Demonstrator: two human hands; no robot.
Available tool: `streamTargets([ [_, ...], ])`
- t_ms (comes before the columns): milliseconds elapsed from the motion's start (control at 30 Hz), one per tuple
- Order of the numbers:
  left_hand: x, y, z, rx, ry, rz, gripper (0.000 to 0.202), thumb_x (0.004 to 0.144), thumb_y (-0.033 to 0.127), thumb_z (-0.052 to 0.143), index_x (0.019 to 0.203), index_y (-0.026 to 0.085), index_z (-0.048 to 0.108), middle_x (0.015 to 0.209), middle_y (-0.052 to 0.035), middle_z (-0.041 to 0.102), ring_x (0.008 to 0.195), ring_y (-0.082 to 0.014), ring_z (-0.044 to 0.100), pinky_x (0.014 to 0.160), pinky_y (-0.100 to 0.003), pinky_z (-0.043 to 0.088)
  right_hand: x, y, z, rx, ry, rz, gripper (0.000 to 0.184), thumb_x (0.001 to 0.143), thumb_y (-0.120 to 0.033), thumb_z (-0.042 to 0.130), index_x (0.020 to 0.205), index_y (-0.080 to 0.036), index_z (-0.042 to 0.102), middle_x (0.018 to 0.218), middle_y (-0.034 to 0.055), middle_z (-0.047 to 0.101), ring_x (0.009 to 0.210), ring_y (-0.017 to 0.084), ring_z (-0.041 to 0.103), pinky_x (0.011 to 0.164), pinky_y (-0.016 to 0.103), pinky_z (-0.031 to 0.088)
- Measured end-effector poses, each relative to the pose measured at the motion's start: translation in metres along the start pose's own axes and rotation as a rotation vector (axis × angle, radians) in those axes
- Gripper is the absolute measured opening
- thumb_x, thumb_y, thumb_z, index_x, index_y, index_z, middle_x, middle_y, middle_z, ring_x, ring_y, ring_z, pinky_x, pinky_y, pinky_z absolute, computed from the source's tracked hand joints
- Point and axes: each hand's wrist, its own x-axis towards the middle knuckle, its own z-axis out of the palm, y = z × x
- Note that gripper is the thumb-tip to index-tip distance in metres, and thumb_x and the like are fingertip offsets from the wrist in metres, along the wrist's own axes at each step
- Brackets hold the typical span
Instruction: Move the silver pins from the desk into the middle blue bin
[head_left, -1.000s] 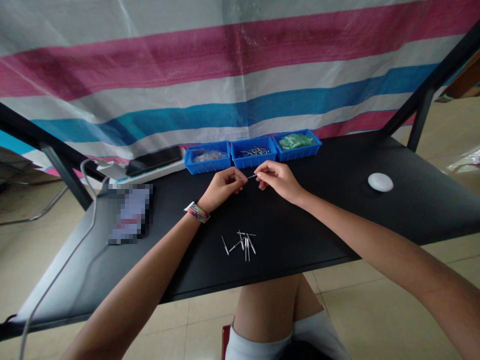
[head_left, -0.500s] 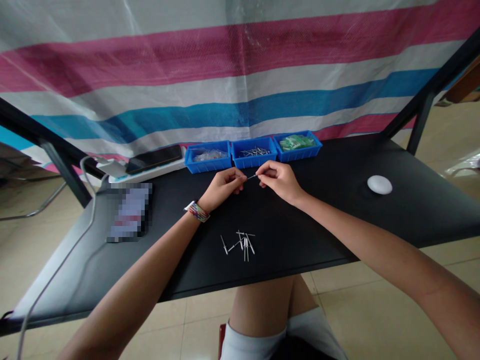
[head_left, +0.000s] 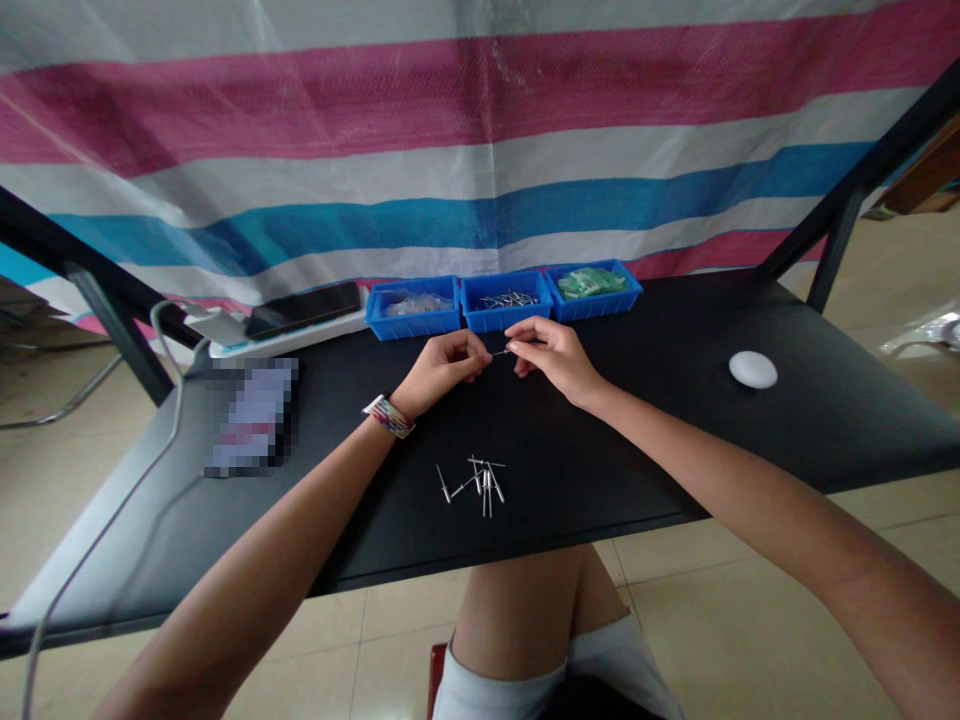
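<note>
Between my two hands a thin silver rivet [head_left: 499, 352] is held roughly level above the black table. My left hand [head_left: 450, 370], with a woven band at its wrist, pinches one end. The other end is pinched by thumb and forefinger of my right hand [head_left: 551, 358]. Closer to the table's front edge lies a loose pile of several silver pop rivets [head_left: 487, 482]. Just behind my hands is a blue bin [head_left: 506, 318] with more rivets. On its left stands a blue bin [head_left: 415, 326] of clear plastic pieces, on its right a blue bin [head_left: 600, 306] of green packets.
A white rounded object [head_left: 753, 370] rests on the right of the black table [head_left: 600, 460]. At the left are a blurred-out phone-like item [head_left: 255, 415], a dark phone [head_left: 304, 312] on a white power strip [head_left: 300, 337], and a cable [head_left: 112, 525]. Striped sheeting [head_left: 480, 130] hangs behind.
Both hands keep their pinch on the rivet, nearly in place. The whole view has shifted slightly, so the table things appear a little further left and up.
</note>
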Motion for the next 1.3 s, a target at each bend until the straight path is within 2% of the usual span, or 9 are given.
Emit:
streamTargets([
  [333, -0.001, 0.0, -0.001, -0.058, 0.034, 0.032, 0.028, 0.082, 0.039, 0.081, 0.081, 0.016, 0.067, 0.07, 0.0005, 0.062, 0.061, -0.0106, 0.055, 0.058, -0.023, 0.045, 0.003, 0.001, -0.003, 0.024, -0.083, 0.081, 0.021, 0.078, -0.034, 0.08, 0.087, -0.018, 0.071, 0.076, 0.0011, 0.072, 0.062, 0.014, 0.068, 0.058, 0.026, 0.058],
  [433, -0.002, 0.0, -0.002, -0.058, 0.01, 0.012, 0.026, 0.081, 0.039, 0.081, 0.084, 0.016, 0.069, 0.072, -0.0004, 0.064, 0.062, -0.0116, 0.057, 0.059, -0.023, 0.046, 0.002, -0.002, -0.003, 0.04, -0.058, 0.075, 0.016, 0.077, -0.03, 0.078, 0.084, -0.018, 0.069, 0.073, -0.0004, 0.07, 0.06, 0.013, 0.067, 0.057, 0.025, 0.057],
  [533, -0.002, -0.001, -0.004, -0.097, 0.005, -0.005, 0.024, 0.085, 0.039, 0.075, 0.087, 0.016, 0.07, 0.072, -0.0011, 0.064, 0.063, -0.0123, 0.057, 0.06, -0.024, 0.047, 0.004, -0.005, -0.005, 0.056, 0.044, 0.023, 0.016, 0.077, -0.029, 0.077, 0.083, -0.02, 0.065, 0.073, -0.0024, 0.068, 0.057, 0.011, 0.064, 0.056, 0.024, 0.055],
  [633, -0.001, -0.002, -0.006, -0.142, 0.007, -0.008, 0.022, 0.087, 0.038, 0.07, 0.087, 0.016, 0.071, 0.071, -0.0017, 0.064, 0.062, -0.0127, 0.057, 0.06, -0.025, 0.046, 0.012, -0.008, -0.01, 0.045, 0.178, -0.061, 0.022, 0.079, -0.033, 0.078, 0.085, -0.021, 0.062, 0.084, -0.0007, 0.072, 0.057, 0.01, 0.065, 0.055, 0.024, 0.055],
  [767, 0.0, -0.004, -0.007, -0.142, -0.003, -0.019, 0.023, 0.087, 0.038, 0.07, 0.086, 0.015, 0.071, 0.071, -0.0023, 0.064, 0.063, -0.0133, 0.058, 0.061, -0.026, 0.047, 0.02, -0.008, -0.02, -0.095, 0.168, -0.11, 0.023, 0.084, -0.035, 0.073, 0.101, -0.021, 0.069, 0.112, 0.0053, 0.076, 0.057, 0.01, 0.068, 0.05, 0.024, 0.052],
  [933, 0.0, -0.006, -0.007, -0.154, -0.009, -0.022, 0.023, 0.087, 0.038, 0.07, 0.086, 0.014, 0.071, 0.071, -0.002, 0.064, 0.063, -0.0127, 0.058, 0.061, -0.025, 0.046, 0.014, -0.006, -0.023, -0.253, 0.249, -0.17, 0.01, 0.085, -0.024, 0.063, 0.087, -0.019, 0.07, 0.077, 0.0002, 0.068, 0.052, 0.01, 0.061, 0.049, 0.024, 0.045],
  [1033, 0.0, -0.005, -0.006, -0.147, -0.012, -0.017, 0.023, 0.087, 0.037, 0.07, 0.085, 0.014, 0.071, 0.071, -0.0021, 0.064, 0.063, -0.0126, 0.058, 0.061, -0.025, 0.046, 0.007, -0.008, -0.017, -0.256, 0.131, -0.187, 0.009, 0.083, -0.019, 0.061, 0.083, -0.018, 0.069, 0.078, -0.0003, 0.068, 0.053, 0.01, 0.058, 0.052, 0.024, 0.045],
  [1200, -0.001, -0.001, -0.003, -0.144, 0.008, 0.005, 0.025, 0.089, 0.039, 0.069, 0.085, 0.014, 0.069, 0.069, -0.001, 0.062, 0.061, -0.0124, 0.057, 0.06, -0.024, 0.045, -0.012, -0.017, 0.0, -0.41, -0.388, -0.27, 0.014, 0.081, -0.009, 0.061, 0.078, -0.017, 0.072, 0.081, 0.0009, 0.067, 0.064, 0.012, 0.058, 0.059, 0.025, 0.044],
  [1300, 0.0, -0.001, -0.003, -0.154, 0.017, 0.02, 0.026, 0.091, 0.041, 0.068, 0.087, 0.015, 0.069, 0.068, -0.0004, 0.061, 0.06, -0.0122, 0.055, 0.059, -0.025, 0.044, -0.026, -0.023, 0.012, -0.474, -0.59, -0.361, 0.019, 0.082, -0.007, 0.067, 0.092, -0.018, 0.078, 0.083, 0.0012, 0.067, 0.066, 0.012, 0.057, 0.064, 0.026, 0.046],
])
